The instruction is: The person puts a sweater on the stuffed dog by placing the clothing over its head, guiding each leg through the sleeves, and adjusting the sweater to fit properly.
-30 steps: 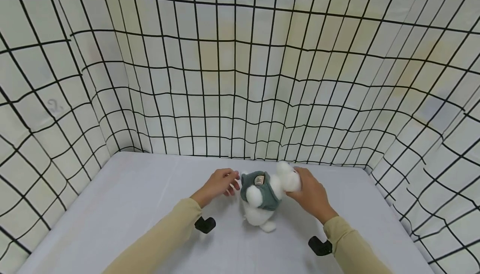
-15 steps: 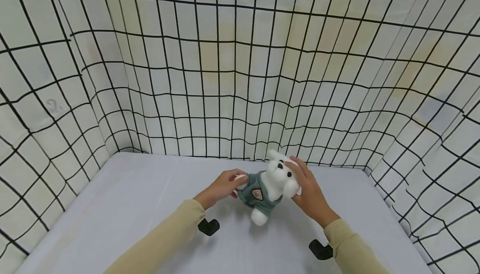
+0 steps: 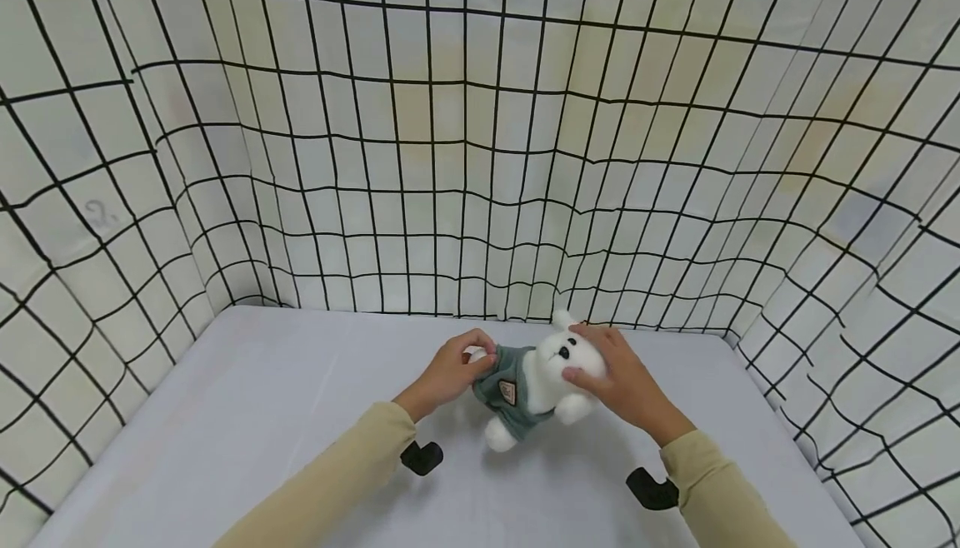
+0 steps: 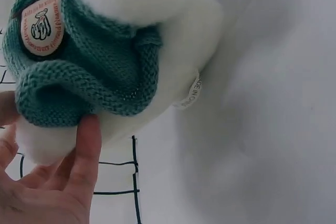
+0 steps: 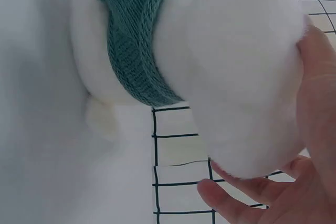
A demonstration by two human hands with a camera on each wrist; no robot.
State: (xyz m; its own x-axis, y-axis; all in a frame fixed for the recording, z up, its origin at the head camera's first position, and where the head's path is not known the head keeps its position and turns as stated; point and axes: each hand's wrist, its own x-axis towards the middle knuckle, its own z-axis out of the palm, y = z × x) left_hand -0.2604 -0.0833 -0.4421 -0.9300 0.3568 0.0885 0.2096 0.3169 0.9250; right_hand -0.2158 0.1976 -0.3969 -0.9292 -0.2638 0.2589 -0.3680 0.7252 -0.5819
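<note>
A white plush dog (image 3: 542, 380) in a green knitted vest (image 4: 100, 72) lies tilted between my hands, its face up and its head to the right. My left hand (image 3: 448, 371) pinches one of its legs at the vest's hem, as the left wrist view also shows. My right hand (image 3: 636, 383) holds the fluffy head (image 5: 241, 72) from the side, thumb across the front of the face. A round-topped patch (image 4: 42, 24) sits on the vest, and a small white tag (image 4: 191, 93) sticks out from the body.
A white table (image 3: 300, 415) lies under the toy. Black netting (image 3: 465, 148) over pale walls rises behind and on both sides. A black fitting shows by each wrist, one left (image 3: 422, 458) and one right (image 3: 651, 490).
The dog has turned from its back to its face and front. My left hand has come from beside it to pinch the leg. My right thumb has moved over the face.
</note>
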